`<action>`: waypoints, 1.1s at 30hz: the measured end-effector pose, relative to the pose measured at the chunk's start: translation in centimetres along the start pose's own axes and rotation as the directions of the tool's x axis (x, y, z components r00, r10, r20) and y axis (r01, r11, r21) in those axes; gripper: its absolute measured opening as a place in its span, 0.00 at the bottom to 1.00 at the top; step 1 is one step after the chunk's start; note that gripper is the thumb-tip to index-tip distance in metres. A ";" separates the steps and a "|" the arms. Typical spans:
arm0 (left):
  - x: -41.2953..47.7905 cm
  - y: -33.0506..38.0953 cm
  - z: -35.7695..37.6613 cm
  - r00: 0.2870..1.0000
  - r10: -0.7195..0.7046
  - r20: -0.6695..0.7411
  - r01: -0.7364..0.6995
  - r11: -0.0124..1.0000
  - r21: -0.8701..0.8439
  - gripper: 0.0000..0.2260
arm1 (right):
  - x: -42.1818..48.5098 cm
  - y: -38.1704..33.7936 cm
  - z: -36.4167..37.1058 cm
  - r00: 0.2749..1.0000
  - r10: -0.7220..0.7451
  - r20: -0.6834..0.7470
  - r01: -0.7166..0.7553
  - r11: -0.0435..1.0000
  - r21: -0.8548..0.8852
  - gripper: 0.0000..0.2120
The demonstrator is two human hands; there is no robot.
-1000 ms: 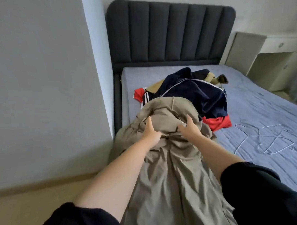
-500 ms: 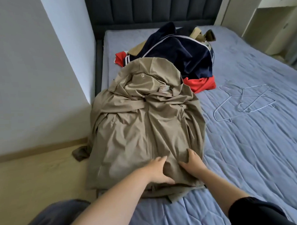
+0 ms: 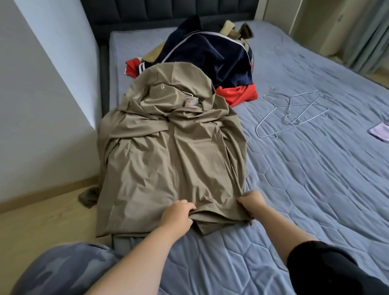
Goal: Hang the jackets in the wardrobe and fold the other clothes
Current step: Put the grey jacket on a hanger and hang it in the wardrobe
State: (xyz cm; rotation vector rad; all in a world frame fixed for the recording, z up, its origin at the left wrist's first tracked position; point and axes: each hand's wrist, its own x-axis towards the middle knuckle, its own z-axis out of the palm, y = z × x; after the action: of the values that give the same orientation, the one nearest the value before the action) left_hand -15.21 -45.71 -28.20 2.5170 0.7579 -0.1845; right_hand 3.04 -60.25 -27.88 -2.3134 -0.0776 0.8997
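A: Khaki jacket (image 3: 167,148): where?
B: Centre-left of frame, flat on the bed (image 3: 312,198), left edge hanging off the side.
A: Hands?
B: Left hand (image 3: 177,216), bottom centre, fingers curled on the hem. Right hand (image 3: 253,203) just right of it, pinching the hem corner.
A: Rest?
B: Clothes pile (image 3: 219,56) top centre; wire hangers (image 3: 291,113) to its right.

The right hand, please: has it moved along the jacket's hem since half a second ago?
Yes. The right hand slid rightward along the hem of the jacket, from beside the left hand at the middle to the corner nearer the hangers.
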 end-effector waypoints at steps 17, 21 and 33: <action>-1.0 1.3 -1.7 0.989 -0.028 -0.148 -0.008 0.971 -0.238 0.15 | 0.3 0.4 -0.8 0.937 0.162 0.310 -0.317 0.770 0.554 0.13; -1.5 0.8 -1.6 0.992 0.045 -0.119 -0.065 0.984 -0.166 0.07 | 0.3 -0.1 -0.3 0.964 0.261 0.044 -0.211 0.659 0.722 0.13; -2.3 2.3 -0.6 0.949 0.272 -0.160 -0.273 0.962 0.016 0.04 | -1.0 0.0 -10.8 0.486 -0.037 -0.873 0.380 0.909 0.173 0.13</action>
State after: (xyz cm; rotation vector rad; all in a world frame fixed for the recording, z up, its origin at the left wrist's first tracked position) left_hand -15.91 -48.21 -26.11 2.6199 0.4591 0.1175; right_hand 8.99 -66.43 -21.25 -2.0774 0.2071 -0.4357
